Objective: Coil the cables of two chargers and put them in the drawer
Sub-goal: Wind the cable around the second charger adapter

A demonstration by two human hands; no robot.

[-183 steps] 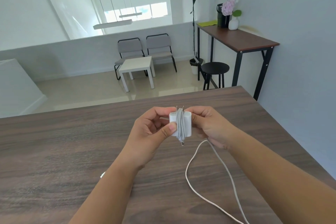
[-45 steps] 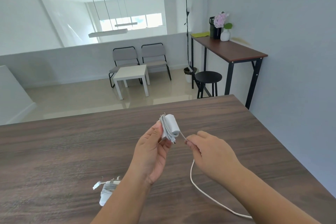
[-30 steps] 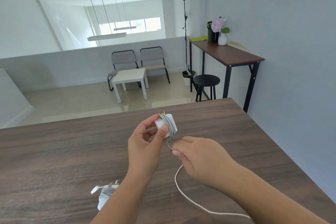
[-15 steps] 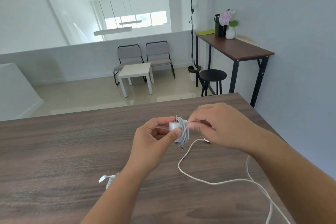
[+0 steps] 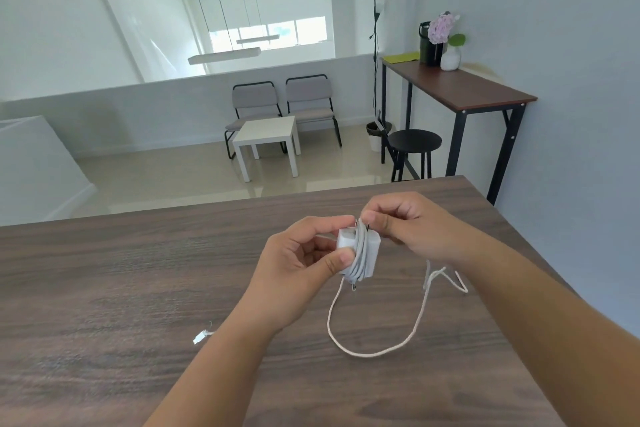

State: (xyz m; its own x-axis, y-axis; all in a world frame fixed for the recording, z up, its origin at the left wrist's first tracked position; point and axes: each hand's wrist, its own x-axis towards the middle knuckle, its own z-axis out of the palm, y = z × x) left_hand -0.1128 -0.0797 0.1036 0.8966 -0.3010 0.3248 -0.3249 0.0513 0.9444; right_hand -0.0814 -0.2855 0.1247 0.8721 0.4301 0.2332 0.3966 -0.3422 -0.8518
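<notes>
Left hand (image 5: 298, 267) raised above dark wood-grain tabletop (image 5: 104, 288), fingers pinching small white square charger block (image 5: 358, 253) wrapped in white cord (image 5: 381, 347). Right hand (image 5: 412, 229) just beside, curled fingers pinching cord at block's top; loose cord looped on tabletop below.

The charger (image 5: 358, 251) is sitting above the middle of the bench (image 5: 104, 288), with the left hand (image 5: 298, 274) lying at its 9 o'clock and the right hand (image 5: 415, 229) at its 2 o'clock. Its cable (image 5: 374, 352) is trailing on the bench toward 6 o'clock and looping round to 3 o'clock. The second charger (image 5: 201, 336) is showing at 8 o'clock, mostly hidden behind the left forearm.
</notes>
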